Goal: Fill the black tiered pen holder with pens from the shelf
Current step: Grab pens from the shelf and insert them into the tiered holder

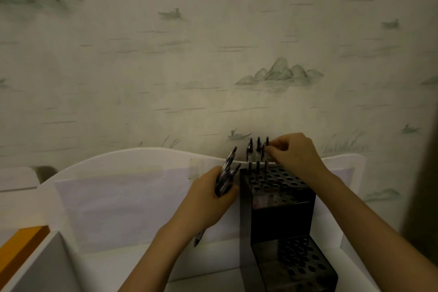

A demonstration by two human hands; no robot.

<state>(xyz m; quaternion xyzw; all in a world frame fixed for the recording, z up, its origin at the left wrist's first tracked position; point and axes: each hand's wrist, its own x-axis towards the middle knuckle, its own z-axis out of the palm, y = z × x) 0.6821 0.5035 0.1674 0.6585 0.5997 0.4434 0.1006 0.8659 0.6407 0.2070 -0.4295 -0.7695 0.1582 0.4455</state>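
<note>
While the left hand grips a bundle of pens beside the black pen holder on the white shelf, the right hand pinches one of three pens standing in its top tier. No writing is readable.

Bare forearms, seemingly no sleeves

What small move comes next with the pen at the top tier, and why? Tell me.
Probably press it fully down and release: the right hand pinches a pen standing in the top tier back row, while the left hand holds a bundle of pens waiting.
</note>
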